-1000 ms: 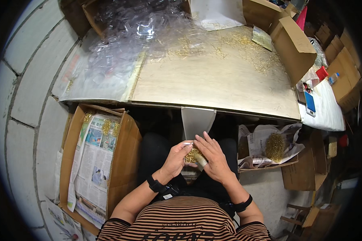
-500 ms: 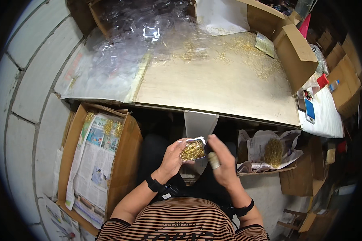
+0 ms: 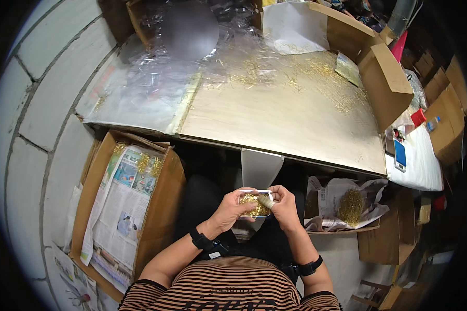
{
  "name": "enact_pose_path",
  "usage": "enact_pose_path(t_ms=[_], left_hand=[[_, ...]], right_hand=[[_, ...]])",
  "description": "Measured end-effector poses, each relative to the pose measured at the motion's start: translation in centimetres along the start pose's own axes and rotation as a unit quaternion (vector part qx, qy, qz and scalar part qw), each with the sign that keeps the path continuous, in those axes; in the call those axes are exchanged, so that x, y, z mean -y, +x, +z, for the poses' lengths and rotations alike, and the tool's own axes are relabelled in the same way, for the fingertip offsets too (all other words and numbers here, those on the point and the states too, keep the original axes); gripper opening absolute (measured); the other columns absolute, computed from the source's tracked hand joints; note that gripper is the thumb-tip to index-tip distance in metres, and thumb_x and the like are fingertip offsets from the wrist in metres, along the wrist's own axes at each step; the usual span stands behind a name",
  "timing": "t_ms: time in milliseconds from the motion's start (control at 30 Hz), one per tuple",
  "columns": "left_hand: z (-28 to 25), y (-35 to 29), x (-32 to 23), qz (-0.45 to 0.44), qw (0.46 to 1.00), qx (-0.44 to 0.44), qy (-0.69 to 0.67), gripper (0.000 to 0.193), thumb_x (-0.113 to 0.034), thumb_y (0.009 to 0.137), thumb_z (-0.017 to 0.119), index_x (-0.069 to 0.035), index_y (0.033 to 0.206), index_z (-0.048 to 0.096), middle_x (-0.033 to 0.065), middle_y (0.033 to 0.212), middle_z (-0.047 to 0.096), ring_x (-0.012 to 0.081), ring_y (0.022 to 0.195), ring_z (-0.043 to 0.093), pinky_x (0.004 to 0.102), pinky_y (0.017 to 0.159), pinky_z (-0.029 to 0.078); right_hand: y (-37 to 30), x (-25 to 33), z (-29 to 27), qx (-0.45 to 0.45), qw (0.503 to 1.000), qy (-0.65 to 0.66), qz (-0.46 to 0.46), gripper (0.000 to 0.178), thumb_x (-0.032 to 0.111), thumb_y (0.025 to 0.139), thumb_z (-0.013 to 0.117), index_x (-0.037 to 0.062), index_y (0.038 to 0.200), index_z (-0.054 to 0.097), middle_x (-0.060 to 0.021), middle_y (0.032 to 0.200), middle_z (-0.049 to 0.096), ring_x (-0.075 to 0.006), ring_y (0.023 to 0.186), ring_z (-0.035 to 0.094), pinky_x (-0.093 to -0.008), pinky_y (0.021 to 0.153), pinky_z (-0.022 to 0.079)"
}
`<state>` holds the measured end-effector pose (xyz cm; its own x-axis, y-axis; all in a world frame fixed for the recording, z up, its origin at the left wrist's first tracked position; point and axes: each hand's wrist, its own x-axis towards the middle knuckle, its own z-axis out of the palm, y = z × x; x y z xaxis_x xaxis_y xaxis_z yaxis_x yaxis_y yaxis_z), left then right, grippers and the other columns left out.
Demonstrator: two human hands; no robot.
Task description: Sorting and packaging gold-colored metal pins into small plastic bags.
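Observation:
In front of my lap is a small clear plastic box (image 3: 256,212) full of thin gold-coloured wire pieces, with a white edge along its far side. My left hand (image 3: 228,211) is closed around its left side, thumb over the near part. At the right side, my right hand (image 3: 286,209) grips the same box, fingers behind the far corner. Its thumb, wrapped in a pale covering, presses down over the wire pieces. Fingers of both hands partly hide the box.
A worktable (image 3: 275,124) holds scattered gold wire pieces and a heap of clear plastic packs (image 3: 161,67). At left stands a newspaper-lined carton (image 3: 158,223); at right, a paper-lined tray (image 3: 324,199) with a gold wire pile (image 3: 351,207). A blue-topped device (image 3: 400,154) lies far right.
My right hand has moved left onto the box, its thumb now over the wire pieces. The box sits slightly lower and straighter, still in my left hand. The view has shifted slightly.

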<state>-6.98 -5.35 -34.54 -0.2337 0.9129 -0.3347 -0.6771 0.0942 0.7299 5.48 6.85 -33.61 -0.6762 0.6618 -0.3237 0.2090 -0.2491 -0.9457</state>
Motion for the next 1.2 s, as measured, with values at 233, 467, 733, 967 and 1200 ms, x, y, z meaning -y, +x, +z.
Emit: enact_pose_path(t_ms=[233,467,733,967,1200], left_hand=[[-1.2,0.3,-0.4,0.029,0.996,-0.030,-0.076,0.034,-0.026,0.099,0.037,-0.001,0.119,0.049,0.0115,0.108,0.060,0.0169,0.089,0.064,0.0298,0.062,0.059],[-0.4,0.8,0.2,0.043,0.995,-0.042,-0.080,0.031,-0.024,0.099,0.036,0.000,0.116,0.049,0.0087,0.101,0.060,0.0161,0.086,0.064,0.0298,0.064,0.059],[-1.2,0.6,-0.8,0.081,0.990,-0.079,-0.084,0.026,-0.019,0.098,0.040,0.000,0.112,0.052,0.0082,0.098,0.061,0.0150,0.087,0.063,0.0279,0.074,0.054],[-1.7,0.3,-1.9,0.118,0.984,-0.111,-0.079,0.023,-0.018,0.098,0.042,0.000,0.105,0.055,0.0060,0.097,0.060,0.0117,0.087,0.060,0.0259,0.076,0.050],[-4.8,-5.2,-8.0,0.202,0.969,-0.136,-0.049,0.026,-0.021,0.099,0.039,-0.001,0.105,0.056,0.0057,0.095,0.059,0.0085,0.086,0.058,0.0234,0.076,0.049]], right_hand=[[-1.2,2.7,0.1,-0.019,0.959,-0.185,-0.212,0.049,0.014,0.075,0.074,-0.0019,0.115,0.051,-0.0105,0.098,0.058,-0.0191,0.091,0.055,-0.0286,0.077,0.045],[-1.2,2.2,1.3,0.048,0.860,-0.396,-0.320,0.064,0.019,0.070,0.075,0.0035,0.126,0.048,-0.0142,0.132,0.048,-0.0328,0.128,0.038,-0.0441,0.103,0.033],[-2.0,3.4,2.9,0.032,0.766,-0.531,-0.362,0.058,0.018,0.077,0.066,0.0032,0.129,0.044,-0.0133,0.137,0.043,-0.0301,0.131,0.035,-0.0485,0.106,0.024],[-2.4,5.6,5.2,0.141,0.700,-0.584,-0.386,0.061,0.019,0.079,0.063,0.0013,0.132,0.041,-0.0154,0.138,0.042,-0.0281,0.130,0.037,-0.0492,0.106,0.024],[-0.9,7.5,10.7,0.187,0.670,-0.523,-0.493,0.052,0.020,0.081,0.061,0.0010,0.127,0.047,-0.0155,0.134,0.046,-0.0287,0.127,0.041,-0.0486,0.104,0.028]])
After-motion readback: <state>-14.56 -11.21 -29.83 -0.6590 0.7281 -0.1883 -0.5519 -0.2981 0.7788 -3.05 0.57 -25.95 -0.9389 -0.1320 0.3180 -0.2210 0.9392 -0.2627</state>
